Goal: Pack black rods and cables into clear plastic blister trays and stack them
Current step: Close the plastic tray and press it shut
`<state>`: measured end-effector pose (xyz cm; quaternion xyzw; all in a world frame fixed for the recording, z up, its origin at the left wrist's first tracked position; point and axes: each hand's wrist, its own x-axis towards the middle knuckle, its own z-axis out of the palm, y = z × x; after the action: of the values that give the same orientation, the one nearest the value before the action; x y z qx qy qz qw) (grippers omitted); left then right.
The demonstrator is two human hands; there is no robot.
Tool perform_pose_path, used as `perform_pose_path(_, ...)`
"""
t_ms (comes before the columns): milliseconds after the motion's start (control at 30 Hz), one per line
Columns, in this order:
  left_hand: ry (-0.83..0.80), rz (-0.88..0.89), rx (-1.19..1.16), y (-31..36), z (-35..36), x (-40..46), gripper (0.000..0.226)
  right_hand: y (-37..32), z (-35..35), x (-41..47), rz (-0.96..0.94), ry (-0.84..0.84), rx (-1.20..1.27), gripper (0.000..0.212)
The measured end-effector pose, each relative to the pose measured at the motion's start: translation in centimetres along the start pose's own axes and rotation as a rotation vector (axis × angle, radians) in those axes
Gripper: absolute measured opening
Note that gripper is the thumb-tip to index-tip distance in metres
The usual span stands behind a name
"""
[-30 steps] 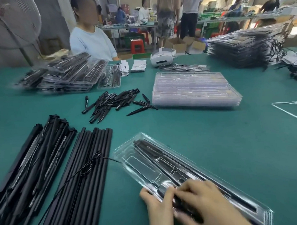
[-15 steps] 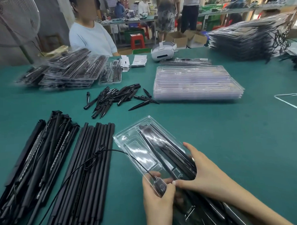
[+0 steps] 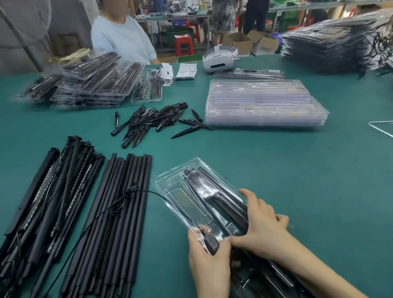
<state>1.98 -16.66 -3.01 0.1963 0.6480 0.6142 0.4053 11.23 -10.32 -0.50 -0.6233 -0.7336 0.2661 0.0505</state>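
Pinching the cable's small black plug (image 3: 211, 244) at the blister tray's (image 3: 170, 185) near end, the left hand (image 3: 209, 260) is nearer, the right hand (image 3: 260, 222) grasping the tray's right edge (long axis up-left on the counter (image 3: 303, 178)).

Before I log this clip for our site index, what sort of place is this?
Most likely a factory packing floor. A stack of empty clear trays and piles of filled trays sit on a long green table, with bundled black rods laid ready and other workers at benches behind.
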Motion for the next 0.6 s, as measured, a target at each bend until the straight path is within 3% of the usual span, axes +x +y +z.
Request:
perform_pose_path(200,-0.198,-0.060,0.144,0.7,-2.1,0.8,0.028,0.3,-0.6,-0.2,-0.018,-0.033,0.054,0.110)
perform_pose_path(300,-0.276,-0.018,0.245,1.2,-3.5,1.0,0.040,0.6,-0.9,-0.6,-0.069,-0.047,0.137,0.109)
perform_pose_path(367,-0.259,-0.054,0.173,1.2,-3.4,0.9,0.046,0.8,-1.1,-0.8,-0.115,-0.054,0.257,0.108)
perform_pose_path(467,-0.213,-0.149,-0.050,0.9,-3.0,0.7,0.031,1.2,-1.4,-1.1,-0.144,-0.042,0.447,0.088)
perform_pose_path(600,-0.246,-0.153,-0.080,0.7,-3.1,0.8,0.027,1.5,-1.7,-1.0,-0.097,-0.070,0.560,0.065)
